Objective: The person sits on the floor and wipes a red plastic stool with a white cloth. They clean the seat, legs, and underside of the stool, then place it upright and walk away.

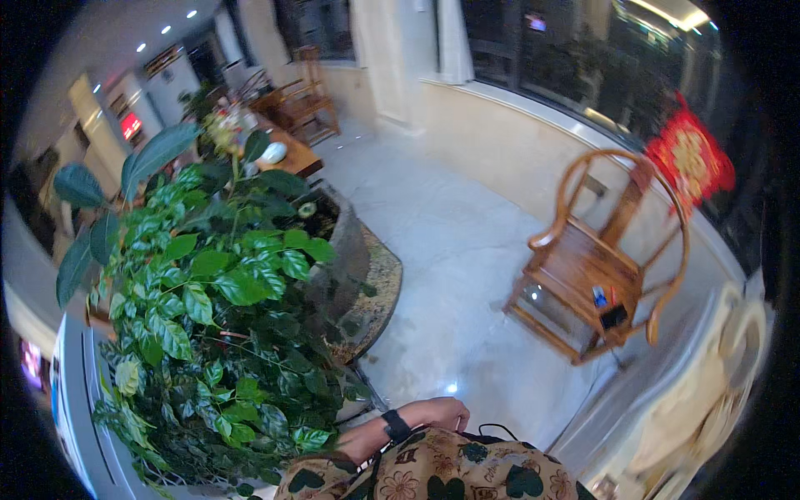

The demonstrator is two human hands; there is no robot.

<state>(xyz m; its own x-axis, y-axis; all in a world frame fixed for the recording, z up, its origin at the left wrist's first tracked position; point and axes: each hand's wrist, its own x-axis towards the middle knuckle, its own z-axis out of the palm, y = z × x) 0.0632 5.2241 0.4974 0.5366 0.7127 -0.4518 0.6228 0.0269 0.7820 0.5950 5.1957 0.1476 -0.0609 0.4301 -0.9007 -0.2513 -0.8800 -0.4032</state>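
1. Nearest the camera, a brown garment printed with dark green and cream flowers [433, 475] fills the lower edge.
2. One hand [437, 414] lies across it at the chest, a black wristband [397, 426] on its wrist; the fingers curl inward, though I cannot tell whether they grip anything, nor for certain which hand it is, perhaps the left. No other hand shows.
3. Just left of the hand stands a bushy green leafy plant [212, 317], its foliage close to the forearm but apart from the fingers.
4. Behind the plant sits a large dark round stone planter [346, 250] on a speckled slab.
5. Well apart to the right, a round-backed wooden armchair [604, 258] stands on the pale glossy tiled floor [450, 250], small dark objects on its seat.
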